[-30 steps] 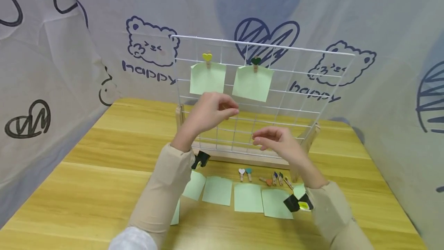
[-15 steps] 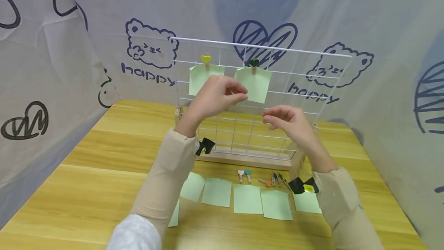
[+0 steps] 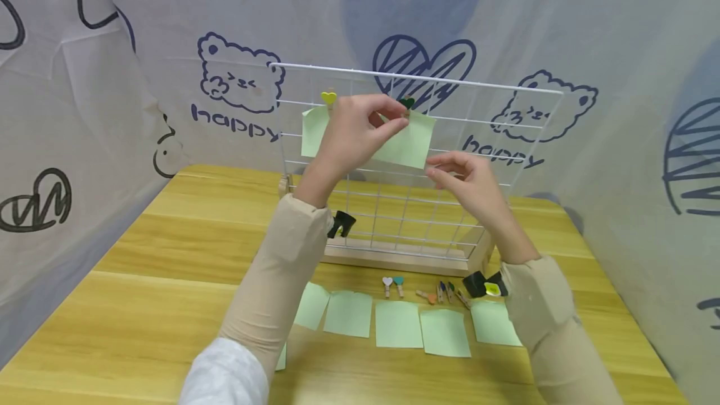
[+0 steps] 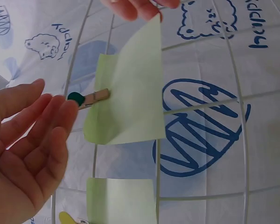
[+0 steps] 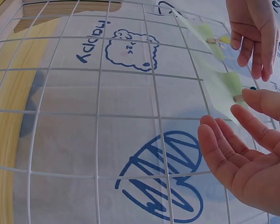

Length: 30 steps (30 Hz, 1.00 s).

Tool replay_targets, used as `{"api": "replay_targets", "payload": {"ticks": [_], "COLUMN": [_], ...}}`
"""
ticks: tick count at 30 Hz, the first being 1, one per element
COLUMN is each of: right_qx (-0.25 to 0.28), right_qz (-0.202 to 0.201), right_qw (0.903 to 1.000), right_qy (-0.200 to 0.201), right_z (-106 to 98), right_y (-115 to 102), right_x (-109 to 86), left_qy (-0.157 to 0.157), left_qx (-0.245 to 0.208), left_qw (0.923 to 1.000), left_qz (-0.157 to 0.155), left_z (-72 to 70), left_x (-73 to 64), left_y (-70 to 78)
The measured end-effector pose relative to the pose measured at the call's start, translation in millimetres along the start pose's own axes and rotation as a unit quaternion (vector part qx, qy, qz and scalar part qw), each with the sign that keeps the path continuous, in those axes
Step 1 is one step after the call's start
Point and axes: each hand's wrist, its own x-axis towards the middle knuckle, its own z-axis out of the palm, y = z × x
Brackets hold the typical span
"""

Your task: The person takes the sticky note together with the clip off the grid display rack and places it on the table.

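Observation:
A white wire grid (image 3: 394, 205) stands upright on the table. Two pale green paper notes hang on it from small wooden clips. My left hand (image 3: 357, 133) is at the right-hand note (image 3: 413, 142), its fingertips beside the dark green heart clip (image 4: 86, 98) in the left wrist view. Its thumb stands apart from its fingers. My right hand (image 3: 469, 183) has relaxed fingers, with the fingertips right at that note's lower right corner. The left-hand note (image 3: 312, 133) hangs from a yellow heart clip (image 3: 329, 98), partly hidden behind my left hand.
On the table before the grid lie several green notes (image 3: 398, 325) in a row. Behind them are white and teal heart clips (image 3: 399, 284), an orange one (image 3: 431, 299) and several more clips. A printed cloth (image 3: 320, 11) hangs behind.
My left hand has risen and moved right, from below the notes to the dark green clip. My right hand has come up to the right-hand note's lower corner.

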Motion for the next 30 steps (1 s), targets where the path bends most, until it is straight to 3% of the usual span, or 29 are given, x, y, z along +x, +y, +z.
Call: {"api": "replay_targets", "payload": {"ticks": [5, 11, 14, 21, 30], "right_qx": [0.016, 0.032, 0.036, 0.038, 0.062], "right_qz": [-0.019, -0.041, -0.042, -0.024, -0.054], "right_qw": [0.9995, 0.9982, 0.9979, 0.9986, 0.9960], "right_qy": [0.017, 0.029, 0.033, 0.028, 0.036], "right_z": [0, 3, 4, 8, 13], "right_y": [-1, 1, 3, 6, 6], "right_x": [4.4, 9.0, 10.1, 10.7, 12.2], "left_qy": [0.062, 0.102, 0.107, 0.097, 0.075], "left_qx": [0.049, 0.083, 0.076, 0.076, 0.095], "left_qw": [0.9958, 0.9883, 0.9879, 0.9908, 0.9917], "left_qz": [0.046, 0.078, 0.083, 0.056, 0.042], "left_z": [4.5, 9.3, 11.7, 17.6, 21.7], "left_x": [4.2, 8.8, 9.7, 10.3, 11.7], "left_y": [-3.4, -5.6, -6.0, -7.4, -8.3]}}
